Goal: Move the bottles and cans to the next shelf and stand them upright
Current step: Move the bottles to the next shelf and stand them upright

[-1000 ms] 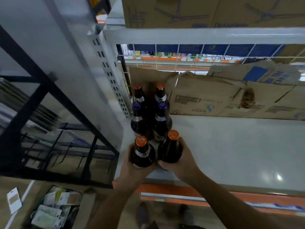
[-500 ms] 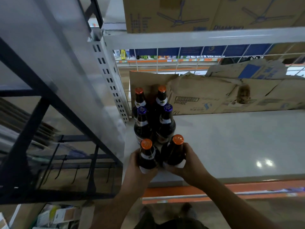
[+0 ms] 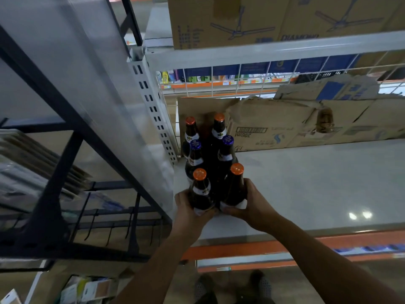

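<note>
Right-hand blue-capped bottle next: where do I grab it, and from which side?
Take the blue-capped bottle by its neck, coming from above and the right. It stands upright with bottles in front, behind and on its left; only its right side faces bare shelf. The front orange-capped bottle, gripped by the right hand, hides its lower body.

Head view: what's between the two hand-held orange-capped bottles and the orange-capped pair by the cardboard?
A left blue-capped dark glass bottle and a right blue-capped dark glass bottle, both upright on the pale grey shelf, per the head view.
</note>
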Available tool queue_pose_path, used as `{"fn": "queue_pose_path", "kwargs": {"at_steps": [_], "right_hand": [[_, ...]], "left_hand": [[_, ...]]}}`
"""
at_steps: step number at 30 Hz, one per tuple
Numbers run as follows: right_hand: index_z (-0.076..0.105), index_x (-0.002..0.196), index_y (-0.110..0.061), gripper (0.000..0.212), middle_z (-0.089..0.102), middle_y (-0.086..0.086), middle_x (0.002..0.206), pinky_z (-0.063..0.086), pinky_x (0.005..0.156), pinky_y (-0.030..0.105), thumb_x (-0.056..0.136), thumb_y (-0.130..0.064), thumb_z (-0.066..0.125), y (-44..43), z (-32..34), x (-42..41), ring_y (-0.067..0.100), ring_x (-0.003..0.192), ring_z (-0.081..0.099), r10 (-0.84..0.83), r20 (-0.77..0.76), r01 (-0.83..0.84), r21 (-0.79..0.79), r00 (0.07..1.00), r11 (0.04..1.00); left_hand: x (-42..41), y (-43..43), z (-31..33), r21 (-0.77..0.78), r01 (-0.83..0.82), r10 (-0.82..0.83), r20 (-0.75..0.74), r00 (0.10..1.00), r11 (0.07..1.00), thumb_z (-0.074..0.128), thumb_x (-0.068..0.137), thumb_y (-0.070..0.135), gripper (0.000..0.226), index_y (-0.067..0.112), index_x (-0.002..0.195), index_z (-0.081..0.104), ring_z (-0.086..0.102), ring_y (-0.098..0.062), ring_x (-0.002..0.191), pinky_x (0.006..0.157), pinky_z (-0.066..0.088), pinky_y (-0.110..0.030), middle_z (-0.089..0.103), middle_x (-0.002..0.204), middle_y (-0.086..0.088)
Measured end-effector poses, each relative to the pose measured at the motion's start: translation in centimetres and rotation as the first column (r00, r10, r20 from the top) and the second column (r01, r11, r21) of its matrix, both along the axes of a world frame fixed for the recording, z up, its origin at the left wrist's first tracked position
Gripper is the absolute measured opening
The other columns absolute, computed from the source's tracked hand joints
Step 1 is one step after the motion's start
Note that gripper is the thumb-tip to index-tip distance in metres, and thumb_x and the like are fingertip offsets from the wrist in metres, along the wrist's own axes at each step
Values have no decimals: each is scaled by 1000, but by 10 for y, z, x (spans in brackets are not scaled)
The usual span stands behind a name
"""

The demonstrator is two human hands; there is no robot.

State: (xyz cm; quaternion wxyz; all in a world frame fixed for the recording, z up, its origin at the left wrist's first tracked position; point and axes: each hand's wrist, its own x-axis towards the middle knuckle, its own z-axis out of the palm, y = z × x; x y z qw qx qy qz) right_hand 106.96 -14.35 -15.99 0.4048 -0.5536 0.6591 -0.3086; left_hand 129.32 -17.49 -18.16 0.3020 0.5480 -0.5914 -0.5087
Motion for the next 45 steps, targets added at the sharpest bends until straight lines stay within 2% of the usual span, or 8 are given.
{"fn": "queue_pose_path", "kwargs": {"at_steps": [2,9,11,14,16,18,31,45], "right_hand": [[45,130,-33,79,59,-12,126,55,96,36,68,-50,91,1,1,2,8,114,60,-25,0,25,-10,1000,1000],[32,151,-28,106,34,-7,142,40,110,43,66,-43,95,23,24,-8,19,138,37,22,-115,-35,-115,993,993],[30,151,-35,100,32,-10,143,35,115,41,73,-41,91,43,41,-29,13,138,33,33,-112,-53,-181,993,982],[36,146,-42,81,37,-18,143,32,113,30,81,-38,85,81,73,-77,1,136,33,-43,-86,18,-268,995,963],[40,145,-44,75,39,-21,144,34,109,29,84,-36,82,114,91,-117,-1,136,34,-116,-53,95,-299,992,950],[40,142,-47,73,41,-19,147,32,113,31,83,-36,83,153,103,-161,0,138,35,-193,-36,172,-314,981,934],[43,144,-43,71,46,-18,148,33,108,26,85,-37,82,413,145,-422,-1,135,42,-681,-41,632,-334,731,699],[35,153,-33,80,42,-7,154,27,117,27,83,-30,75,334,84,-609,11,144,33,-539,-460,552,-119,706,825]], "left_hand": [[3,-2,-10,33,3,-4,22,1000,999,95,69,43,77,19,131,55,66,-29,117,90,60,-43,55,131,-15],[12,26,42,-82,-69,78,112,991,994,92,64,54,96,21,137,39,55,-19,118,98,52,-38,48,134,0],[19,54,71,-283,-98,132,105,986,954,89,70,47,83,22,132,39,54,-10,114,96,53,-40,45,130,13],[1,89,122,-533,-17,81,97,992,846,83,81,32,53,23,122,51,49,9,118,96,45,-15,44,125,35],[-39,108,155,-478,47,-30,42,999,877,79,82,38,50,44,124,53,47,7,127,95,39,-6,51,132,28],[-90,124,167,-439,142,-149,20,989,887,73,79,50,55,54,128,49,44,7,132,105,39,-18,51,136,30],[-459,228,171,-420,637,-683,52,728,646,71,73,55,67,48,135,47,47,5,135,113,34,-28,57,141,18],[-693,166,90,-209,770,-778,56,625,603,75,63,63,73,66,130,45,50,4,130,106,36,-21,56,139,23]]}}
